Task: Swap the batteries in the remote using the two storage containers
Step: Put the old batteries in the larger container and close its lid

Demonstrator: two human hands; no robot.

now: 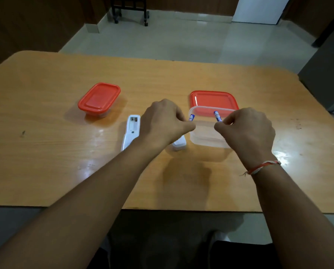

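Head view: each hand, left (162,121) and right (245,129), pinches one battery (191,117) (217,115) at the open box's (205,136) near rim, remote (132,131) lying lengthwise just left of the left hand.

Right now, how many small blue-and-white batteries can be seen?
2. One blue-and-white battery is pinched by the left hand, the other battery by the right hand, above the open clear container. More may be hidden.

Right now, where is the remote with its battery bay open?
In the head view the remote lies on the table left of centre, beside the left hand, nearer the camera than the closed red-lidded container.
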